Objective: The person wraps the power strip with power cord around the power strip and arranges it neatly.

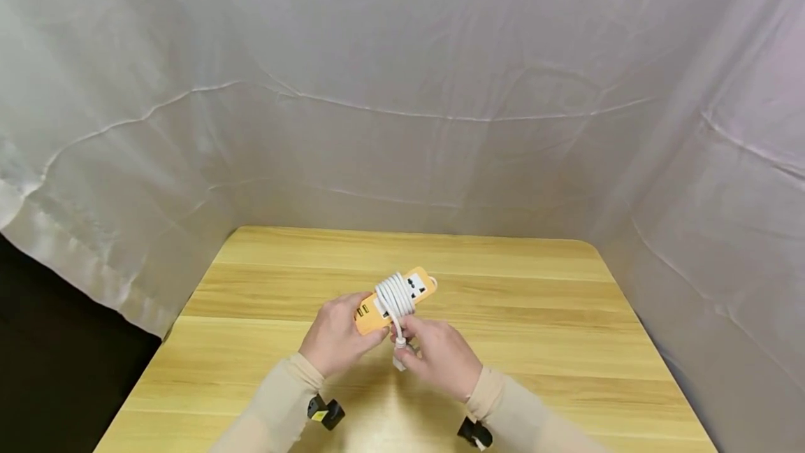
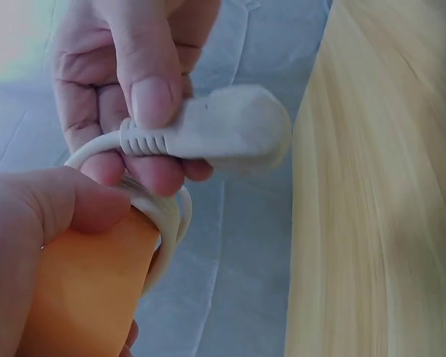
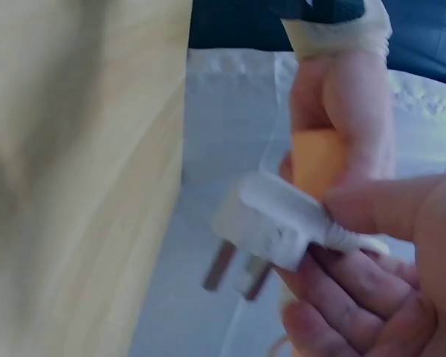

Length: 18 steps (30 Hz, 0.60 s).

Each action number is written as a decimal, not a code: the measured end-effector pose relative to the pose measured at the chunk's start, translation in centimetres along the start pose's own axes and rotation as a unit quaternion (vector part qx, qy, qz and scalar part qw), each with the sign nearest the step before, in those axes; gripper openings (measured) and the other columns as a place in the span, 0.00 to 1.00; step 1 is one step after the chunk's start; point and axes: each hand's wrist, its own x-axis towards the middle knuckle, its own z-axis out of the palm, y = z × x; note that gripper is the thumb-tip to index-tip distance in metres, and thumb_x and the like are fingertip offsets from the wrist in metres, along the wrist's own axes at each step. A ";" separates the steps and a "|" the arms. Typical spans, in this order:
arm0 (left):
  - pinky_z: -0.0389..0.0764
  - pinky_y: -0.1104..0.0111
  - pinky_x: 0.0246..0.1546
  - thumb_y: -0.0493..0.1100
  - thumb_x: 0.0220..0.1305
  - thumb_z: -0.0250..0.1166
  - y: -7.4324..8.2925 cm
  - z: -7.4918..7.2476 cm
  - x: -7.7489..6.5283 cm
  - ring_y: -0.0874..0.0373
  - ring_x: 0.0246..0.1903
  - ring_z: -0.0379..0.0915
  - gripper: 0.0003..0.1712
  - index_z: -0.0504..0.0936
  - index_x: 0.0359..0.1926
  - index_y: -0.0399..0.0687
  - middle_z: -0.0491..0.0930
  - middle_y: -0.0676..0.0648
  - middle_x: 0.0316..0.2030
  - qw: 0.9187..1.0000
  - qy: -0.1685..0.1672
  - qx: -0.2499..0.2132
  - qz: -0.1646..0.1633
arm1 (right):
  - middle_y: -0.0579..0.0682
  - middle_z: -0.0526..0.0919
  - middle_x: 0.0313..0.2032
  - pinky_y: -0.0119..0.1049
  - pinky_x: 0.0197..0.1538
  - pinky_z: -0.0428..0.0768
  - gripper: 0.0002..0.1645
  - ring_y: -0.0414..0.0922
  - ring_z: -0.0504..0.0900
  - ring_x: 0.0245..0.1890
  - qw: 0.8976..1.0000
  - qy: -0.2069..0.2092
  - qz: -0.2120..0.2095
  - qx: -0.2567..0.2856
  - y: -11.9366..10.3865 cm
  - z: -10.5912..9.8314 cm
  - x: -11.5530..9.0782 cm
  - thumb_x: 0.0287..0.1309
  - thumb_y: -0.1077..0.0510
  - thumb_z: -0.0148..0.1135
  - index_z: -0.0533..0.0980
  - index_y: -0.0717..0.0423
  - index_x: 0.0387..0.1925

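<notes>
An orange power strip [image 1: 371,320] with white socket faces is held above the table by my left hand [image 1: 337,333], which grips its near left end. White cord [image 1: 395,294] is wound in several turns around the strip's middle. At the cord's end, a white plug [image 3: 271,216] with flat metal prongs is pinched between the thumb and fingers of my right hand [image 1: 440,355]. In the left wrist view the right thumb presses on the ribbed neck of the plug [image 2: 230,126]. A short length of cord runs from the plug back to the winding.
Beneath both hands lies a light wood-grain table [image 1: 534,341]. Pale grey fabric [image 1: 428,159] hangs around its back and sides. A dark area [image 1: 63,362] shows past the left edge. Small black devices [image 1: 326,412] are strapped at both wrists.
</notes>
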 end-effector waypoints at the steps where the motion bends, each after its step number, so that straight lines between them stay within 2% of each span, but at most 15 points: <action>1: 0.71 0.74 0.17 0.50 0.47 0.75 0.0 0.0 0.0 0.67 0.20 0.68 0.31 0.80 0.51 0.40 0.80 0.54 0.30 1.000 0.002 -0.005 0.000 | 0.38 0.83 0.29 0.26 0.30 0.74 0.09 0.33 0.77 0.27 1.000 0.008 0.013 0.001 -0.1 0.3 -0.2 0.51 0.60 0.69 0.77 0.49 0.34; 5: 0.72 0.74 0.17 0.50 0.47 0.75 0.0 -0.1 -0.2 0.67 0.21 0.69 0.31 0.80 0.52 0.40 0.81 0.52 0.31 1.000 0.003 -0.019 -0.003 | 0.36 0.82 0.29 0.31 0.34 0.76 0.08 0.34 0.78 0.29 0.998 0.037 0.049 -0.001 -0.1 1.5 -0.7 0.50 0.58 0.70 0.80 0.47 0.34; 12: 0.73 0.74 0.17 0.50 0.48 0.74 0.2 -0.4 -0.3 0.67 0.21 0.70 0.33 0.79 0.53 0.38 0.81 0.51 0.31 1.000 0.011 -0.024 0.005 | 0.41 0.84 0.37 0.38 0.44 0.79 0.15 0.37 0.80 0.40 0.992 0.109 0.059 0.019 0.4 3.0 -1.1 0.46 0.58 0.74 0.83 0.52 0.39; 18: 0.72 0.74 0.17 0.49 0.47 0.75 0.1 -0.3 -0.5 0.67 0.20 0.69 0.33 0.79 0.53 0.37 0.80 0.52 0.30 0.999 0.019 -0.031 0.009 | 0.42 0.83 0.36 0.38 0.44 0.79 0.18 0.36 0.78 0.39 0.985 0.139 0.089 0.049 1.0 3.9 -1.1 0.43 0.57 0.76 0.83 0.54 0.39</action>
